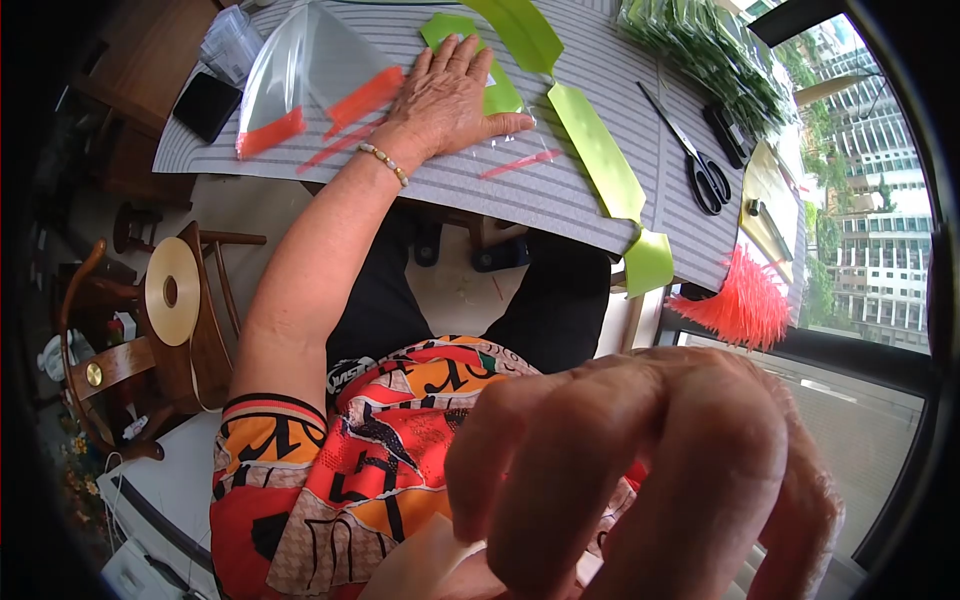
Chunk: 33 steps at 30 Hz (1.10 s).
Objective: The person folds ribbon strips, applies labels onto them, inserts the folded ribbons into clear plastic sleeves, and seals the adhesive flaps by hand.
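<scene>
My left hand [450, 100] lies flat with spread fingers on a green card [462, 30] in a clear plastic sleeve. Red strips run along the lower edges of the clear plastic sheets [320, 75] beside it. To the right of this hand, a chain of lime-green ribbon [597, 145] crosses the table and hangs over its edge. Close to the camera, my right hand [640, 470] is raised above my lap, fingers loosely bent and somewhat apart. No object shows in it, though its palm is hidden.
Black-handled scissors [708, 183] and a black stapler-like object [727, 135] lie on the striped tablecloth [400, 215]. Green bundles [715, 65] and a red fringed bunch [738, 305] are at the right by the window. A ribbon roll [160, 290] rests on a wooden chair [110, 365].
</scene>
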Each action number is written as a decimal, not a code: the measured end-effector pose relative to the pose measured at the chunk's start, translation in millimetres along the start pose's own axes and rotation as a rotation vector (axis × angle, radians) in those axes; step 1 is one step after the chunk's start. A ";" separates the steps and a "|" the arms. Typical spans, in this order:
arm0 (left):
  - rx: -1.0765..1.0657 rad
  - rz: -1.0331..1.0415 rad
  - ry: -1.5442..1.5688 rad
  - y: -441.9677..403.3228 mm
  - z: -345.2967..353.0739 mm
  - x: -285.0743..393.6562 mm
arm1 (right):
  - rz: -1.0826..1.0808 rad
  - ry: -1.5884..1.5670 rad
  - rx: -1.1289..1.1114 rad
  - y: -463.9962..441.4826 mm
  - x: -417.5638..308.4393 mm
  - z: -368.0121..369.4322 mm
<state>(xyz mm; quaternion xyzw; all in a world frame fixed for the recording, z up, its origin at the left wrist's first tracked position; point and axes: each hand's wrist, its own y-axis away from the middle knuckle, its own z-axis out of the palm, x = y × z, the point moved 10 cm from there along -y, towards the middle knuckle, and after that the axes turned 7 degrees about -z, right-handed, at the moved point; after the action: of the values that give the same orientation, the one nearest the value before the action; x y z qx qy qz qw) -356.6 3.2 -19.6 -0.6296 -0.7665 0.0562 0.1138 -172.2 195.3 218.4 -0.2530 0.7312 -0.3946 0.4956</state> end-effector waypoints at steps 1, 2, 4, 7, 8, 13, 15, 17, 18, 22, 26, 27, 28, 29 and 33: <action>-0.006 -0.001 -0.002 -0.2 -0.7 0.1 | -0.005 0.011 -0.008 0.1 -1.2 -0.1; -0.012 -0.003 -0.003 -0.2 -1.3 0.0 | -0.010 0.018 -0.016 0.2 -2.0 0.1; -0.018 -0.004 -0.006 -0.2 -1.6 0.5 | -0.018 0.036 -0.033 -0.3 -3.8 0.7; -0.013 -0.004 -0.006 -0.1 -1.7 0.3 | -0.030 0.064 -0.058 -0.8 -6.1 2.1; -0.008 -0.003 -0.003 -0.3 -1.7 0.6 | -0.033 0.074 -0.068 -1.9 -6.7 3.1; -0.005 0.001 0.014 -0.5 -1.3 0.4 | -0.048 0.134 -0.121 -7.9 -7.5 7.2; 0.002 0.005 0.016 -0.4 -0.8 0.2 | -0.053 0.152 -0.136 -10.4 -6.8 8.0; 0.009 0.010 0.012 -0.1 -1.0 0.3 | -0.058 0.166 -0.152 -11.8 -8.1 8.3; 0.001 0.006 0.005 -0.1 0.0 -0.4 | -0.062 0.175 -0.162 -12.4 -9.0 8.8; 0.001 0.006 -0.005 -1.2 -1.4 0.3 | -0.068 0.211 -0.199 -14.1 -9.8 7.5; 0.021 0.012 -0.005 -0.3 0.3 -0.5 | -0.066 0.314 -0.184 -13.2 -3.2 -14.1; 0.008 0.010 -0.001 -1.2 0.7 -1.1 | -0.050 0.374 -0.159 -10.1 6.5 -24.5; -0.004 0.008 0.005 -1.7 0.3 -1.1 | -0.009 0.444 -0.123 -3.7 20.1 -34.6; -0.015 0.004 0.011 -2.3 -0.2 -1.7 | 0.088 0.544 -0.068 6.0 44.4 -48.8; -0.025 0.008 0.016 -9.7 -0.9 -0.6 | 0.571 0.823 0.013 85.6 160.9 -88.6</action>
<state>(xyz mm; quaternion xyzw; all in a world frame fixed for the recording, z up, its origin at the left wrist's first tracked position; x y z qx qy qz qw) -365.5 0.7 -16.5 -0.6343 -0.7638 0.0422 0.1118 -313.5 149.7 80.5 0.1369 0.9037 -0.3149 0.2558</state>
